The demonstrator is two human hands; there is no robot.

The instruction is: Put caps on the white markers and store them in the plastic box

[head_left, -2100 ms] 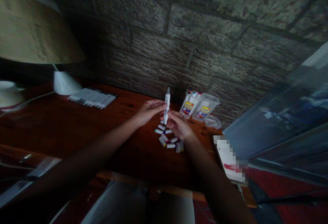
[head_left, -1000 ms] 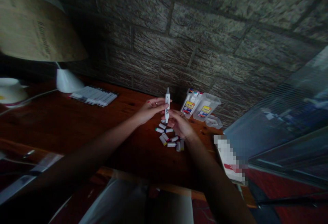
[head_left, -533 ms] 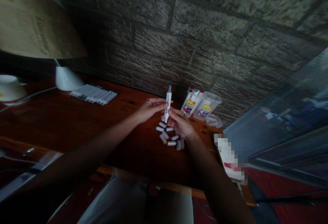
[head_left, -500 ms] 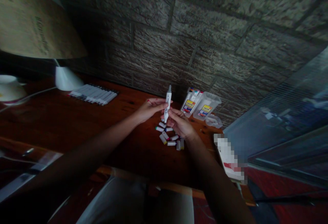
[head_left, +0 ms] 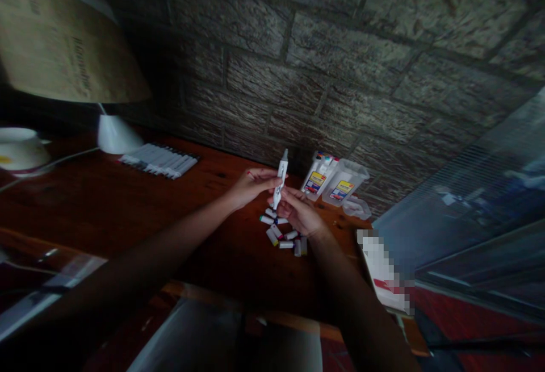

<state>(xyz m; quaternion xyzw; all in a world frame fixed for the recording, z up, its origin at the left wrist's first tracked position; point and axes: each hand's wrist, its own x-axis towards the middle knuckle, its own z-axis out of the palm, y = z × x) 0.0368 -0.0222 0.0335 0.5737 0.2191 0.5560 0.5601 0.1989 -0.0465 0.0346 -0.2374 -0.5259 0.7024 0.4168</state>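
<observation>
A white marker (head_left: 281, 176) stands nearly upright above the wooden desk, its bare grey tip end pointing up. My left hand (head_left: 255, 186) pinches its middle from the left. Lower down on the barrel, my right hand (head_left: 298, 210) grips it from the right. Below the hands lies a loose cluster of white marker caps (head_left: 272, 237) with coloured ends in green, blue, yellow and pink; my right hand hides some of them. To the left, a row of white markers (head_left: 159, 160) lies side by side on the desk.
Behind my right hand stand a clear box of markers (head_left: 317, 179) and another clear box (head_left: 344, 182), with a clear lid (head_left: 356, 207) beside them. A lamp (head_left: 117, 133) and a cup (head_left: 21, 150) stand at the left. A stone wall (head_left: 255, 76) rises behind the desk (head_left: 204, 213).
The whole view has shifted slightly, so things sit a little lower and further right. Both hands keep hold of the marker, with no clear change in grip.
</observation>
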